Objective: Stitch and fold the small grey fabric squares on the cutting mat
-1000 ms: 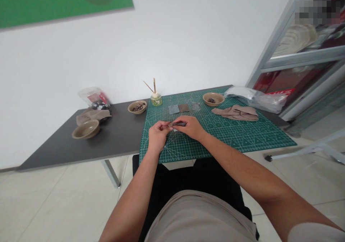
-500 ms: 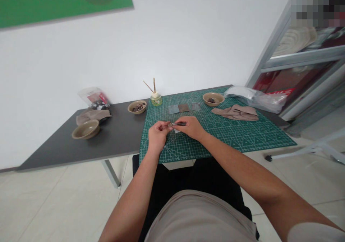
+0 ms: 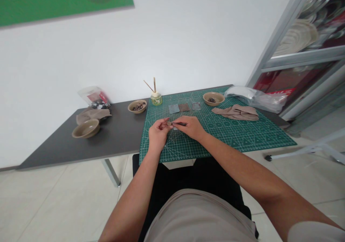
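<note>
I see left hand (image 3: 158, 134) pinching a small tan piece (image 3: 169, 124); right hand (image 3: 190, 126) grips a thin dark tool (image 3: 179, 124); gridded green mat (image 3: 242, 134) beneath; round beige bowl (image 3: 221, 99) beyond

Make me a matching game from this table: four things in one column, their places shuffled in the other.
1 reed bottle
2 slim dark tool
3 empty bowl
4 small fabric squares

A on the green mat beyond both hands
B in the right hand, tip at the small piece the left hand pinches
C grey table, left end
D mat's far left corner

Pairs: 1-D, 2-B, 3-C, 4-A
</note>
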### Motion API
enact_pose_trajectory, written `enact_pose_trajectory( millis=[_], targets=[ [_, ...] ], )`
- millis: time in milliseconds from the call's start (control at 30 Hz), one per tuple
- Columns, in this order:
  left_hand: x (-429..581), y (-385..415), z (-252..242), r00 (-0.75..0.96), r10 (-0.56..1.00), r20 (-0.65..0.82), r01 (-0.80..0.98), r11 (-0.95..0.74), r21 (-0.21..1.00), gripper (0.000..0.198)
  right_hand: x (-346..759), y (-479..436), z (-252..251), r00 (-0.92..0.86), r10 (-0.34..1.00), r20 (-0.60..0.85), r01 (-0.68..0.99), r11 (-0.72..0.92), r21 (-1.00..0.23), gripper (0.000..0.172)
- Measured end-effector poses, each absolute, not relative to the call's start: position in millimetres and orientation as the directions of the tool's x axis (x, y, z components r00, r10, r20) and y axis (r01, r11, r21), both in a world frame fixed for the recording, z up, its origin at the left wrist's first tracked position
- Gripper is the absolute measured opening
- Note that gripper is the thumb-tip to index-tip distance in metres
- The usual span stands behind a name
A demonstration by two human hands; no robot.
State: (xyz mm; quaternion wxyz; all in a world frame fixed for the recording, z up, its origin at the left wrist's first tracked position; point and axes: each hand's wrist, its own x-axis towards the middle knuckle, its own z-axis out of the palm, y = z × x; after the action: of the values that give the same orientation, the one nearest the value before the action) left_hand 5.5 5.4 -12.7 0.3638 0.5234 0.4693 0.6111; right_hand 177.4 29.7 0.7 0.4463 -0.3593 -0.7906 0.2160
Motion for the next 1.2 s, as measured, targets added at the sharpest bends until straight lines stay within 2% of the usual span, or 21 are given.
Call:
enact_pose_trajectory(
  millis=[167, 300, 433, 533, 600, 700, 767, 867, 933, 1067, 1200],
  targets=[
    [6, 4, -11, -0.197, 0.939, 0.280, 0.093, -0.266, 0.959, 0.023, 175, 29, -3, -0.349, 0.696, 0.627, 0.430, 0.714, -0.553, 0.016],
    [7, 5, -11, -0.256, 0.914, 0.316, 0.066, -0.310, 0.949, 0.024, 174, 28, -4, -0.353, 0.641, 0.681, 0.409, 0.761, -0.504, 0.014],
    [7, 6, -11, -0.317, 0.895, 0.313, -0.014, -0.334, 0.942, 0.021, 174, 30, -2, -0.176, 0.735, 0.655, 0.417, 0.658, -0.627, 0.011],
    [8, 5, -10, -0.309, 0.916, 0.258, -0.102, -0.301, 0.948, 0.026, 173, 35, 0, -0.006, 0.800, 0.600, 0.418, 0.547, -0.726, 0.020],
    [9, 5, -9, -0.304, 0.921, 0.244, -0.155, -0.300, 0.941, 0.030, 171, 37, 0, 0.014, 0.838, 0.545, 0.421, 0.490, -0.764, 0.024],
    [10, 4, -7, -0.301, 0.916, 0.264, -0.173, -0.325, 0.930, 0.033, 168, 38, 0, -0.105, 0.894, 0.435, 0.414, 0.437, -0.799, 0.027],
    [10, 3, -6, -0.291, 0.916, 0.275, -0.161, -0.331, 0.930, 0.031, 167, 37, 1, -0.219, 0.888, 0.405, 0.416, 0.461, -0.784, 0.033],
    [11, -1, -4, -0.346, 0.893, 0.289, -0.122, -0.348, 0.930, 0.029, 165, 31, 4, -0.280, 0.819, 0.501, 0.477, 0.572, -0.667, 0.042],
    [12, -3, -3, -0.387, 0.872, 0.299, -0.082, -0.355, 0.931, 0.028, 165, 26, 9, -0.307, 0.761, 0.572, 0.476, 0.643, -0.600, 0.041],
    [11, -5, -2, -0.302, 0.899, 0.317, 0.011, -0.329, 0.944, 0.022, 163, 20, 19, -0.443, 0.698, 0.563, 0.331, 0.711, -0.621, 0.037],
    [4, -5, 1, -0.177, 0.920, 0.349, 0.141, -0.328, 0.934, 0.018, 165, 20, 21, -0.463, 0.701, 0.543, 0.351, 0.707, -0.613, 0.030]
  ],
)
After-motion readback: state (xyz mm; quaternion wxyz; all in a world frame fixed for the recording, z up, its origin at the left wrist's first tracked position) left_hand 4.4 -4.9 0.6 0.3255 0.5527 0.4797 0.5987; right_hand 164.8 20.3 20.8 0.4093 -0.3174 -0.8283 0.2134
